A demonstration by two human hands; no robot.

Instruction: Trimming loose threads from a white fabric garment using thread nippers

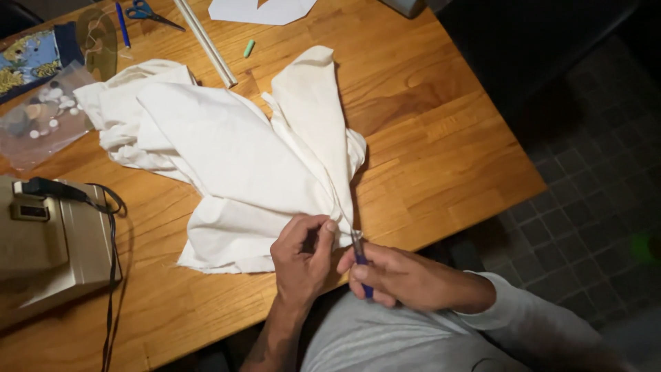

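Observation:
A crumpled piece of white fabric (234, 148) lies spread over the wooden table (441, 145). At the table's near edge my left hand (303, 258) pinches the fabric's lower corner between thumb and fingers. Just to its right, my right hand (403, 275) grips a small tool with a blue handle (363, 272). The tool's metal tip points up into the seam of the fabric where my left hand holds it.
A beige sewing machine (48, 238) with a black cord stands at the left. A clear bag of buttons (41, 117), patterned blue cloth (31, 58), blue scissors (148, 12), a blue pen, a white rod (206, 45), green chalk (248, 48) and white paper lie at the back. Dark tiled floor is right.

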